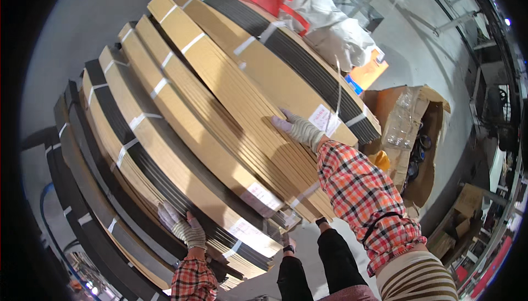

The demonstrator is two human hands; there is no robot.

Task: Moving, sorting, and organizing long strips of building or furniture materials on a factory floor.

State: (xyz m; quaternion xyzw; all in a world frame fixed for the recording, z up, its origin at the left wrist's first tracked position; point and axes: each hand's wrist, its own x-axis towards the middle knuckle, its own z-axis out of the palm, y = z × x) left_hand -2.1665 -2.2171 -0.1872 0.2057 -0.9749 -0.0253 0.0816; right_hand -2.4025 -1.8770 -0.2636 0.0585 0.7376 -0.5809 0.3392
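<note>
- Tan boards (239, 105): right hand (297, 127) spread on top, grip clasping nothing; keep that palm flat.
- Left hand (184, 226), 7 o'clock: grip loosely parted, can't tell any hold; press evenly.

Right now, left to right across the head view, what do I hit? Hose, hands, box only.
Blue hose → gloved left hand → gloved right hand → open cardboard box
</note>
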